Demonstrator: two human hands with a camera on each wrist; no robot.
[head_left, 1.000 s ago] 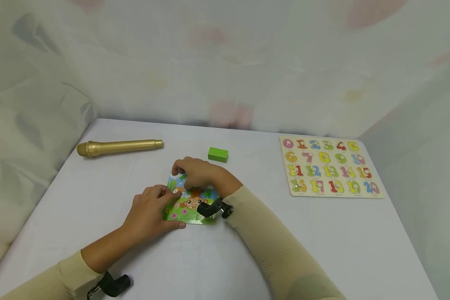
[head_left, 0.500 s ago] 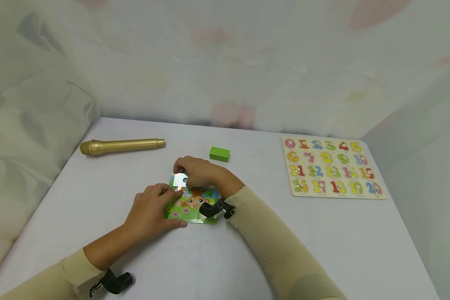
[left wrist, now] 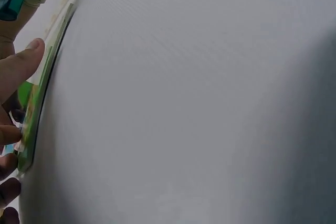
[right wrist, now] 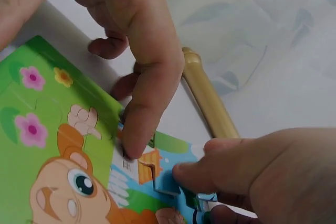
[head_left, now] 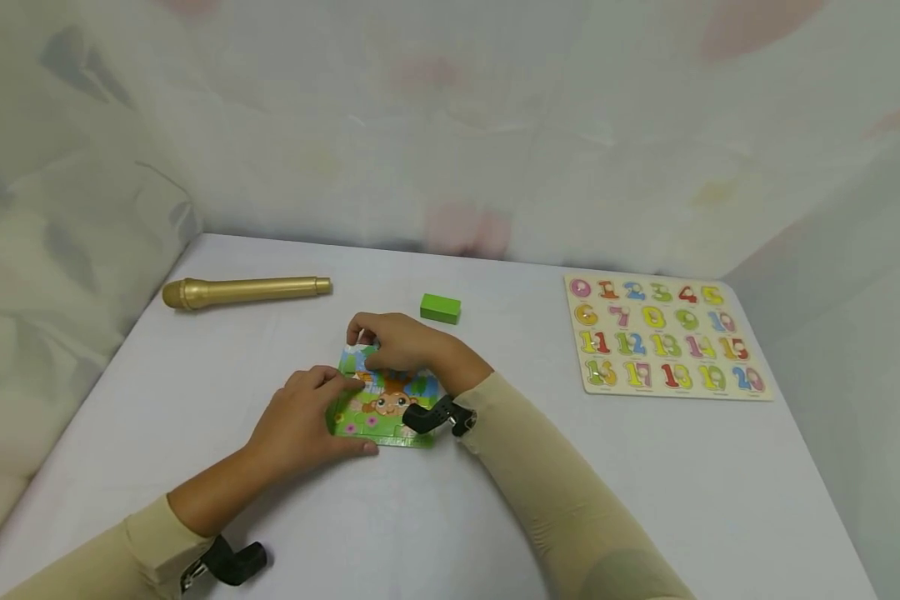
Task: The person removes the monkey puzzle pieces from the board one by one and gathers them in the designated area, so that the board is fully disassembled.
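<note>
While the left hand [head_left: 296, 425] holds the puzzle [head_left: 386, 427] steady, the right hand [head_left: 405, 340] pinches a blue piece [right wrist: 166, 182] at the far side: thumb on top, fingers mostly hidden. Piece edge stands slightly proud of its neighbours. Left thumb is set apart along the near edge, index fingertip on the printed face, other fingers bent by the left side. Puzzle lies flat on the white table [head_left: 390, 525], nearer than the green block [head_left: 440, 308]; gold microphone [head_left: 247, 291] off to the left, number board [head_left: 633, 327] well apart to the right.

Handling, my read: light, thin, fairly stiff; glossy face, so probably slick. Knobs could bend or peel if forced. Take the puzzle by its outer edges, a piece by its sides, not by a knob.

Vs half a second ago: bright glare near the far-left corner gone, blue and green print shows instead; piece tilt likely changed. Hands barely moved. Block, microphone, number board unchanged.
</note>
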